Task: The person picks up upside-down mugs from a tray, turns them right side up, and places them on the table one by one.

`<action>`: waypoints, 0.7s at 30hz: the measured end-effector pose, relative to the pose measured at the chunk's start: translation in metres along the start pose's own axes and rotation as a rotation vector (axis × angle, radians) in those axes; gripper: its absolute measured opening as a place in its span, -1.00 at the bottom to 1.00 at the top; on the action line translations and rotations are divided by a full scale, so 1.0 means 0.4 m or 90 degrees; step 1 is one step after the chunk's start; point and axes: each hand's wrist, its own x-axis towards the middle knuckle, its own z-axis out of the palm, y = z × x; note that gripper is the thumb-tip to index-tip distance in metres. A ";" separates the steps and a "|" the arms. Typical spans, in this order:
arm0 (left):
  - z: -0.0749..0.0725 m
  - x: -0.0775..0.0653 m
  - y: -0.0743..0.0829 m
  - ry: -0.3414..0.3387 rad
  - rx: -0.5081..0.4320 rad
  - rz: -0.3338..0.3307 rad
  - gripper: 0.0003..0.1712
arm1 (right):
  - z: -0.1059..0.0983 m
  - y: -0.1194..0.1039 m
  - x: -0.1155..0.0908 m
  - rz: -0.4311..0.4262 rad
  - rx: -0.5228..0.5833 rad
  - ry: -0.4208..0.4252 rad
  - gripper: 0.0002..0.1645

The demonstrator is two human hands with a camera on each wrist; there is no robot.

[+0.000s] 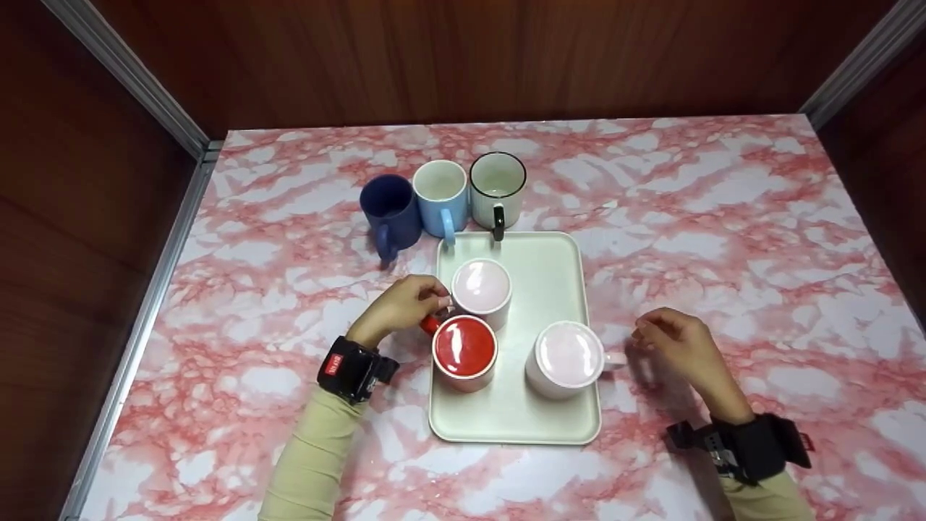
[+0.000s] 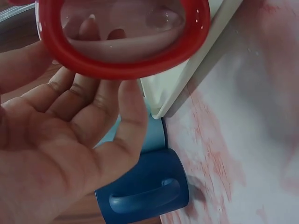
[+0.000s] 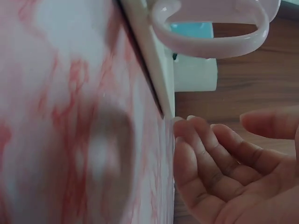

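Note:
Three mugs stand upside down on a pale tray (image 1: 515,427). A red mug (image 1: 464,347) is at its left, a pink mug (image 1: 482,286) just behind that, and another pink mug (image 1: 568,354) at the right. My left hand (image 1: 405,304) has its loosely bent fingers beside the rear pink mug. In the left wrist view, the red mug's handle (image 2: 121,70) partly hides these fingertips. Off the tray's right side, my right hand (image 1: 680,344) hovers with relaxed fingers, apart from the right pink mug's handle (image 3: 210,46) and holding nothing.
Behind the tray, a dark blue mug (image 1: 394,217), a light blue mug (image 1: 441,195) and a whitish mug (image 1: 498,184) with black rim and handle stand upright in a row. Red-and-white marbled table (image 1: 723,217) lies beneath. Wood-look panels (image 1: 470,61) enclose the back and sides.

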 end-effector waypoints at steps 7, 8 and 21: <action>0.002 0.005 -0.002 -0.023 -0.050 -0.023 -0.86 | -0.008 0.009 -0.009 -0.089 -0.109 0.030 -0.86; 0.001 0.006 -0.004 -0.029 -0.060 -0.029 -0.86 | -0.009 0.012 -0.011 -0.103 -0.117 0.035 -0.87; -0.001 0.004 -0.016 -0.020 -0.020 0.005 -0.85 | -0.046 0.039 -0.029 -0.140 -0.201 0.097 -0.87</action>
